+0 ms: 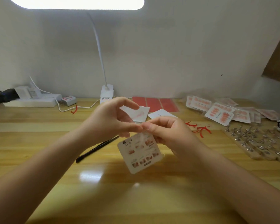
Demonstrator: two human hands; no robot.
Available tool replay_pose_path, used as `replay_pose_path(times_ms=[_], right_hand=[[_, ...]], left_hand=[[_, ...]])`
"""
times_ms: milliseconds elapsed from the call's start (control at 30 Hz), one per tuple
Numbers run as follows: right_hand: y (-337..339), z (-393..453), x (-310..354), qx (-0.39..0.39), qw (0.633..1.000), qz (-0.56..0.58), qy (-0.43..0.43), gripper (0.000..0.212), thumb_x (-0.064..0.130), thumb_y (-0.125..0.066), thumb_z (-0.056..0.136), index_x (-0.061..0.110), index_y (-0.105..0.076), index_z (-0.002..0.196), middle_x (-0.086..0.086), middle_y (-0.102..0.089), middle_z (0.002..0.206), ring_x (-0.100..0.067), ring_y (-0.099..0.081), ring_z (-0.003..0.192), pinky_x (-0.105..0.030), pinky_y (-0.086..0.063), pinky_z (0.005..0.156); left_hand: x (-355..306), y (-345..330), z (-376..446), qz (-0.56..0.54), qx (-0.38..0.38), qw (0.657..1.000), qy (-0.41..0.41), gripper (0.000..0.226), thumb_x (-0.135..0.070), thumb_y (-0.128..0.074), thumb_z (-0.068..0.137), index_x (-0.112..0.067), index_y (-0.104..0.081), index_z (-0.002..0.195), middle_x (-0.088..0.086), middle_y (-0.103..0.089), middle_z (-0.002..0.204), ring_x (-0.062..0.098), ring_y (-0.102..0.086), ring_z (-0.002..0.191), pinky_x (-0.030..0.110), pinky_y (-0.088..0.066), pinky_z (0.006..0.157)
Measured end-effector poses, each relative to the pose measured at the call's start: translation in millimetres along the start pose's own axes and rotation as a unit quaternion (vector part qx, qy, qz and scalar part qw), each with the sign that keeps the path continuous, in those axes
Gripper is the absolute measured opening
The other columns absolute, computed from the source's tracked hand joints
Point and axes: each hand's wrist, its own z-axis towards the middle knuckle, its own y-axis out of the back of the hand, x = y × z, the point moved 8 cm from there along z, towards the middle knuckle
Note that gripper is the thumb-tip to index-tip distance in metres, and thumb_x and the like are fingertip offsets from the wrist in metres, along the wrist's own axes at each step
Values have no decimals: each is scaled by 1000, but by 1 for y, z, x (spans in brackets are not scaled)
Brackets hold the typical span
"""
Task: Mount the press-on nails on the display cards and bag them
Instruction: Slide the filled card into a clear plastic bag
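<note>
Head view, items listed from left to right on a glossy yellow wooden worktop (39, 159) against a pale wall. Far left rear: white plastic power strip (32, 101) with a black plug and white adapters seated in it; just beside it, a small white charger block with a red label (69, 100). Centre rear: white clip-base desk lamp (106, 94) on a thin bending stalk, its lit head at the top edge. Centre left, lying flat and slanted: slim black pen-like tool (96, 148). Centre, above the worktop: left hand (110, 120), thumb and fingertips closed in a pinch on the upper edge of a white square display card printed with pink press-on nails (140, 153); the card hangs tilted, apparently inside a clear bag, though blur leaves this uncertain. Behind the hands: white blank cards (140, 114) and a red adhesive sheet (155, 103) lying flat. Right hand (166, 130), fingers curled and pinching the same upper edge, fingertips touching those of the left. Right of it: red curled strips (200, 129) scattered. Far right rear: spread pile of bagged pink nail cards (221, 113). Far right front: wooden board studded with small metal stands (257, 143).
</note>
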Motion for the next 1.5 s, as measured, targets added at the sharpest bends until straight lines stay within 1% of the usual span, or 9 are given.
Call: replay_pose_path(times_ms=[100,233,367,733,900,1067,1233,1400,1500], right_hand=[[8,0,-4,-47,998,42,-13,20,20,-68,88,2,-70,96,-10,-73,84,-23,-71,80,-35,-58,77],[11,-1,-1,-81,996,37,5,17,16,-66,90,8,-70,104,-7,-72,85,-25,-71,84,-43,-58,83],[7,-3,7,-80,996,14,33,18,17,-63,92,4,-70,103,-6,-71,90,-28,-70,92,-51,-56,86],[1,-7,23,-81,986,-118,90,6,12,-64,90,12,-71,89,-2,-70,86,-19,-69,80,-44,-58,75],[-5,-8,23,-75,984,-121,105,9,16,-65,90,9,-70,88,-4,-68,84,-26,-68,79,-52,-55,76],[-5,-9,22,-60,985,-114,114,12,16,-61,93,10,-71,90,-8,-69,88,-25,-68,84,-48,-56,76],[-7,-8,17,-39,991,-74,107,11,15,-60,94,12,-70,93,-2,-72,84,-16,-70,79,-28,-59,70],[-8,-8,13,-35,993,-51,100,10,17,-61,94,17,-70,92,0,-72,82,-17,-71,74,-26,-57,63],[-6,-7,9,-46,993,-58,93,8,18,-62,93,17,-70,92,-1,-73,83,-16,-71,74,-28,-59,64]], left_hand=[[-12,16,-5,95,-120,983,-99,35,-41,-75,71,-21,-65,98,-7,-72,79,11,-68,70,30,-57,64],[-43,15,-23,272,-241,893,-265,6,-15,-69,89,-11,-73,91,4,-65,88,23,-59,81,41,-50,71],[-46,-5,-28,346,-224,866,-282,18,-25,-61,90,-14,-75,92,4,-68,86,25,-59,77,41,-48,67],[-37,-14,-22,250,-154,924,-245,26,-35,-59,90,-16,-76,90,-3,-71,85,19,-62,75,42,-51,66],[-42,-16,-27,322,-182,885,-284,25,-25,-55,91,-12,-75,83,-1,-69,76,22,-61,67,37,-49,64],[-32,-4,-22,189,-189,938,-222,3,-17,-75,81,-19,-76,79,-11,-68,69,4,-58,63,10,-42,63],[-9,-2,-13,-30,-149,984,-89,11,-19,-75,81,-24,-75,72,-7,-71,69,6,-64,65,18,-51,62],[13,-14,-12,-154,-126,979,41,21,-17,-68,86,-20,-71,66,-8,-66,61,0,-55,56,14,-44,54],[26,-15,-12,-230,-133,958,104,17,-17,-67,86,-17,-70,70,-5,-66,64,3,-54,57,22,-41,61]])
